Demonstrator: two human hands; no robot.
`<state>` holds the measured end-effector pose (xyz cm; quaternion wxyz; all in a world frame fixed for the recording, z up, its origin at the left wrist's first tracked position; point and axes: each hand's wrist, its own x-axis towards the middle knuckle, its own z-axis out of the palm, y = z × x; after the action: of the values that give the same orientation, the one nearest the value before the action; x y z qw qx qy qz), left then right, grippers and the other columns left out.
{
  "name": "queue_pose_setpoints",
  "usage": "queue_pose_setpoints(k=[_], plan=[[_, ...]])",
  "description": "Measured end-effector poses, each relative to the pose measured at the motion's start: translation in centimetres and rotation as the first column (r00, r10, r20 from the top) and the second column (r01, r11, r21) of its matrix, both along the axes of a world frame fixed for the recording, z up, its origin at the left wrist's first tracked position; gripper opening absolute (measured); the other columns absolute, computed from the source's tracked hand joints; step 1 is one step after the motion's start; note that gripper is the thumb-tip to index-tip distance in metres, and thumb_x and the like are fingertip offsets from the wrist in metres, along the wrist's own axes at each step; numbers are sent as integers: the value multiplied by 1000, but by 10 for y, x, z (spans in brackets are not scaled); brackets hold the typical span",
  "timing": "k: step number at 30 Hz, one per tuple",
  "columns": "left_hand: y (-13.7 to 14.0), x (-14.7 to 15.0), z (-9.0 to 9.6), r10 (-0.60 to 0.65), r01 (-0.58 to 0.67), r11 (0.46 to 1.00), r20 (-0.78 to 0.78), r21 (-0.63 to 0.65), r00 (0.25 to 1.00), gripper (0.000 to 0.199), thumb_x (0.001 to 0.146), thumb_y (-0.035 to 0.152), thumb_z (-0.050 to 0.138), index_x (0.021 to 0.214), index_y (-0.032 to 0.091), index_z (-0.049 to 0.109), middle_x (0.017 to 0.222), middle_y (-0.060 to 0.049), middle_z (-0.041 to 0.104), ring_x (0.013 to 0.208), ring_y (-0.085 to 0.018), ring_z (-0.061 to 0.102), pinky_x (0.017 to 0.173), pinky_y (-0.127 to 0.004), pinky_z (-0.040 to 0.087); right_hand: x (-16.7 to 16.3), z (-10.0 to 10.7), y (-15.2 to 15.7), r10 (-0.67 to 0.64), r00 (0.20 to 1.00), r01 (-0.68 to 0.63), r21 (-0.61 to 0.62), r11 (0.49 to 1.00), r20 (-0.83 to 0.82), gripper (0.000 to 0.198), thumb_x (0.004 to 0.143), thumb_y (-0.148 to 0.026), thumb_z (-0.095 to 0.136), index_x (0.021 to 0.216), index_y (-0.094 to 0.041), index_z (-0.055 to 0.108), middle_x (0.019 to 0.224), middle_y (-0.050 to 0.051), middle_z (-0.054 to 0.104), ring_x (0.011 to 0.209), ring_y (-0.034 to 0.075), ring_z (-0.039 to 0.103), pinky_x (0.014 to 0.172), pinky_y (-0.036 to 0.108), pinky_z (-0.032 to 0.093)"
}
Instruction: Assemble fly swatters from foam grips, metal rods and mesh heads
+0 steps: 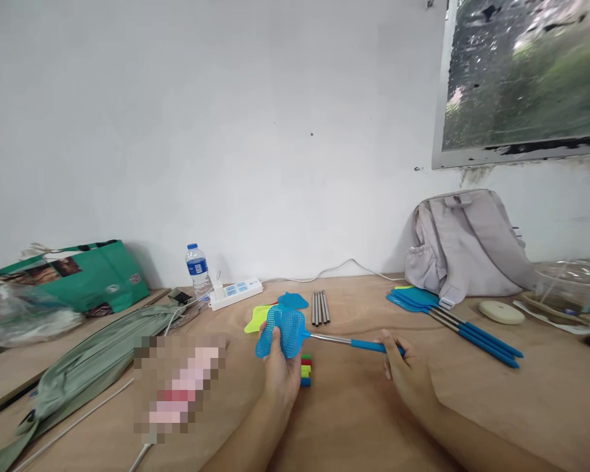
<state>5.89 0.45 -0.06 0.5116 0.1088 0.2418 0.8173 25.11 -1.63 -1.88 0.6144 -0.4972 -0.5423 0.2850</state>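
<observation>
A blue fly swatter (pixel 341 339) with a metal rod lies sideways between my hands. My left hand (pixel 281 367) grips its perforated head, thumb on top. At the other end my right hand (pixel 404 367) has its fingers closed on the tip of the blue handle. Behind the left hand lie a yellow swatter head (pixel 255 319) and another blue swatter head (pixel 294 301). Several metal tubes (pixel 319 308) stand side by side beyond the rod. Coloured handle pieces (pixel 305 371) in green, red, yellow and blue are partly hidden by my left hand.
Several assembled blue swatters (pixel 476 334) lie at the right, before a grey backpack (pixel 465 246). Nearby are a beige oval object (pixel 501 312) and a clear plastic container (pixel 570 292). Leftward are a power strip (pixel 236 293), water bottle (pixel 198 269), green bag (pixel 88 278) and grey-green strap (pixel 103 360).
</observation>
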Motion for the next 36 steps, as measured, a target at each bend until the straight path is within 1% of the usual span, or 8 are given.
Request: queue_pose_setpoints(k=[9, 13, 16, 19, 25, 30, 33, 36], plan=[[17, -27, -7, -50, 52, 999, -192, 5, 980, 33, 81, 22, 54, 111, 33, 48, 98, 3, 64, 81, -13, 63, 70, -27, 52, 1, -4, -5, 285, 928, -265, -113, 958, 241, 37, 78, -54, 42, 74, -18, 51, 43, -7, 41, 39, 11, 45, 41, 22, 36], [25, -48, -4, -61, 91, 993, -322, 78, 945, 34, 77, 26, 58, 110, 32, 50, 106, 2, 61, 91, -14, 60, 72, -23, 51, 14, -1, -4, 471, 710, -447, -181, 876, 524, 38, 86, -46, 30, 101, -18, 52, 64, 0, 58, 60, 14, 56, 60, 26, 43], [26, -58, -4, -89, 156, 980, -432, 123, 898, 43, 73, 28, 62, 113, 31, 48, 113, 1, 58, 100, -18, 56, 79, -28, 49, 26, 7, 1, 467, 501, -489, -207, 847, 728, 35, 84, -43, 39, 107, -21, 53, 97, 8, 62, 86, 19, 56, 75, 30, 42], [22, -61, -4, -106, 207, 970, -548, 125, 830, 51, 71, 33, 64, 118, 30, 46, 119, -2, 54, 106, -22, 52, 84, -33, 46, 36, 15, 4, 426, 399, -491, -202, 847, 812, 32, 84, -40, 39, 104, -21, 55, 100, 8, 61, 89, 21, 55, 74, 31, 41], [16, -53, -1, -185, 350, 921, -600, 170, 778, 53, 78, 53, 46, 125, 31, 39, 129, -4, 47, 115, -25, 45, 92, -42, 40, 43, 11, 6, 317, 380, -386, -162, 908, 869, 30, 82, -41, 39, 97, -22, 57, 70, 3, 62, 62, 16, 55, 57, 26, 39], [21, -58, -4, -240, 413, 900, -628, 142, 740, 64, 73, 68, 34, 119, 25, 47, 114, -7, 58, 103, -25, 54, 85, -39, 44, 52, 8, 17, 175, 326, -389, -37, 920, 929, 29, 79, -39, 42, 96, -23, 59, 77, 4, 65, 67, 18, 57, 62, 27, 41], [24, -66, -2, -170, 347, 933, -728, 99, 664, 62, 72, 68, 37, 111, 22, 51, 95, -7, 64, 75, -20, 62, 71, -35, 48, 67, 14, 32, 189, 320, -375, -58, 925, 928, 27, 79, -32, 41, 98, -22, 58, 73, 3, 64, 62, 16, 56, 59, 25, 40], [26, -75, 1, -51, 128, 991, -803, 32, 594, 51, 71, 61, 44, 99, 19, 53, 77, -3, 63, 52, -14, 56, 57, -31, 46, 94, 18, 52, 87, 431, -237, 20, 971, 898, 27, 79, -30, 39, 96, -20, 58, 74, 4, 64, 64, 16, 56, 58, 26, 40]])
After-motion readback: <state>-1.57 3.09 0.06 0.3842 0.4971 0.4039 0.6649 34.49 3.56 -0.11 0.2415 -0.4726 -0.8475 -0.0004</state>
